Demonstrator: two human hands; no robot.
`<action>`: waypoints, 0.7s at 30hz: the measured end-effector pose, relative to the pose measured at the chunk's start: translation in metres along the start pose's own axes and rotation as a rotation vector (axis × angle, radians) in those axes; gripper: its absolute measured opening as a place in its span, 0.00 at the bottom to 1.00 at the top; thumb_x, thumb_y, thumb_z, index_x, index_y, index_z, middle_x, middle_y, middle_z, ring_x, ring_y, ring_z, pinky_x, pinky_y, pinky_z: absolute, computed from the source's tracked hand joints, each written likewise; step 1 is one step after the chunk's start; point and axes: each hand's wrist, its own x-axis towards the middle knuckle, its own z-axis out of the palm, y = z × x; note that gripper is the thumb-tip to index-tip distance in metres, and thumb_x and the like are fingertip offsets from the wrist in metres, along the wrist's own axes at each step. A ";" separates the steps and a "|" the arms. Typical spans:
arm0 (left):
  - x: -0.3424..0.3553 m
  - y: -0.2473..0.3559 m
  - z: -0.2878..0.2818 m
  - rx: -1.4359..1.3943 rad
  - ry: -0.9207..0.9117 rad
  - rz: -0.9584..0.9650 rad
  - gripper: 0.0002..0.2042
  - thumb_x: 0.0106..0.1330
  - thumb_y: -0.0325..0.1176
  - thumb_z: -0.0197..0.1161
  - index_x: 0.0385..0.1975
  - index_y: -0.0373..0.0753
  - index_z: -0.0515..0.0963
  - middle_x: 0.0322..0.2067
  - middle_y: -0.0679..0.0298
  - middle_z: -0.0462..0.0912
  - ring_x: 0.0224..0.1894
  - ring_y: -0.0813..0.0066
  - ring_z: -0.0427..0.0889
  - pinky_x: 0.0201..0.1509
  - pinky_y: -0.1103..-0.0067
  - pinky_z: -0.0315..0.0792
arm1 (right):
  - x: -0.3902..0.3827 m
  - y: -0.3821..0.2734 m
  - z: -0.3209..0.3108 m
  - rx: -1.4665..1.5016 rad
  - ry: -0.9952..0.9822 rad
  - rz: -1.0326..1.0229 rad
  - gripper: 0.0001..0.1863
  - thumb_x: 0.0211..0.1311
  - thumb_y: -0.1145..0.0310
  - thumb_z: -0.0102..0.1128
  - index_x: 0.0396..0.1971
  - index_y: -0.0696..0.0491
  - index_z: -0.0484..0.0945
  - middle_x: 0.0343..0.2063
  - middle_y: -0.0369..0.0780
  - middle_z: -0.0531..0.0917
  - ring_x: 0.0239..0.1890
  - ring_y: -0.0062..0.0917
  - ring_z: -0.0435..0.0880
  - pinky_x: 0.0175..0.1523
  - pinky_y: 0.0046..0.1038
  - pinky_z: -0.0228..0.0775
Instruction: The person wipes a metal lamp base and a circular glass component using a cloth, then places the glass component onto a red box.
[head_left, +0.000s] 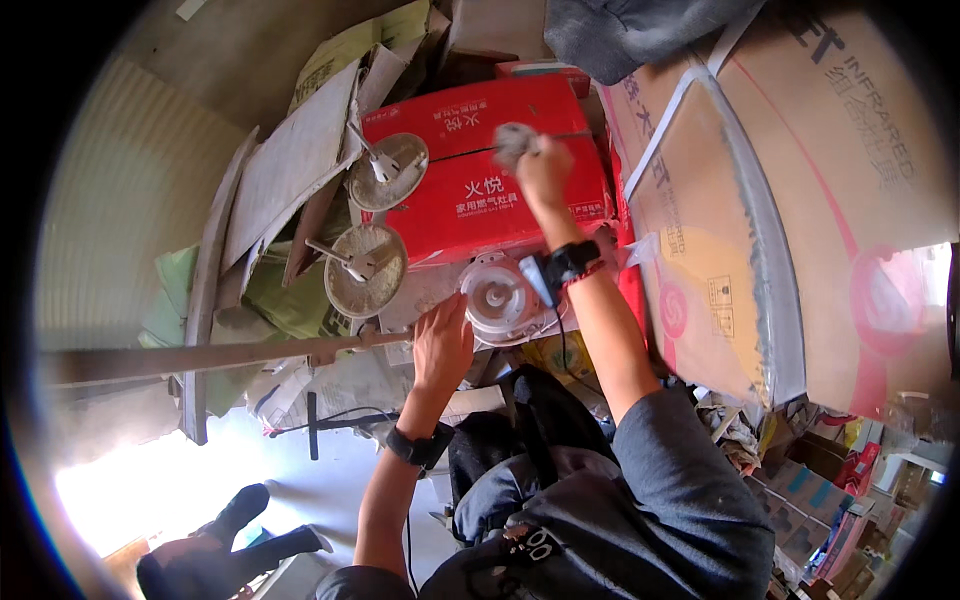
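Note:
My right hand reaches far forward over a red cardboard box and grips a crumpled grey rag, its fingers closed round it. The rag is over the box's upper part. My left hand lies with stretched fingers at the near edge of the work surface. It is beside a round whitish plastic part with a ringed centre, which stands in front of the box. I cannot tell whether the fingertips touch that part. Left of the box are two dusty round discs, an upper disc and a lower disc, each with a white stem.
A large brown carton stands close on the right. Worn cardboard sheets lean at the left, near a wooden bar. Cluttered boxes fill the lower right. A person's legs show at lower left.

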 end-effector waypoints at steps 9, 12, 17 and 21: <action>-0.061 -0.013 0.017 -0.173 -0.218 0.013 0.16 0.53 0.29 0.56 0.43 0.37 0.72 0.44 0.61 0.73 0.47 0.63 0.71 0.51 0.70 0.64 | -0.051 0.037 -0.048 -0.671 -0.039 0.021 0.09 0.53 0.65 0.49 0.24 0.51 0.79 0.26 0.42 0.80 0.32 0.37 0.79 0.32 0.35 0.73; -0.095 -0.022 0.020 -0.204 -0.210 0.070 0.14 0.54 0.30 0.56 0.42 0.38 0.72 0.43 0.62 0.74 0.46 0.63 0.72 0.50 0.71 0.65 | -0.070 0.026 -0.060 -0.670 -0.204 0.162 0.11 0.49 0.63 0.54 0.28 0.53 0.79 0.30 0.46 0.80 0.36 0.41 0.79 0.38 0.39 0.72; -0.161 -0.056 -0.008 -0.276 -0.230 0.056 0.13 0.55 0.31 0.55 0.40 0.39 0.73 0.42 0.63 0.75 0.44 0.63 0.73 0.48 0.71 0.66 | -0.135 0.044 -0.080 -0.344 -0.287 0.057 0.12 0.45 0.68 0.46 0.26 0.57 0.77 0.27 0.53 0.77 0.36 0.46 0.76 0.38 0.41 0.67; -0.227 -0.115 -0.022 -0.243 -0.255 -0.052 0.11 0.54 0.31 0.54 0.37 0.38 0.75 0.39 0.60 0.76 0.41 0.61 0.74 0.46 0.71 0.68 | -0.218 0.011 -0.101 -0.322 -0.377 0.021 0.12 0.42 0.71 0.46 0.26 0.58 0.76 0.26 0.53 0.76 0.34 0.47 0.75 0.38 0.42 0.66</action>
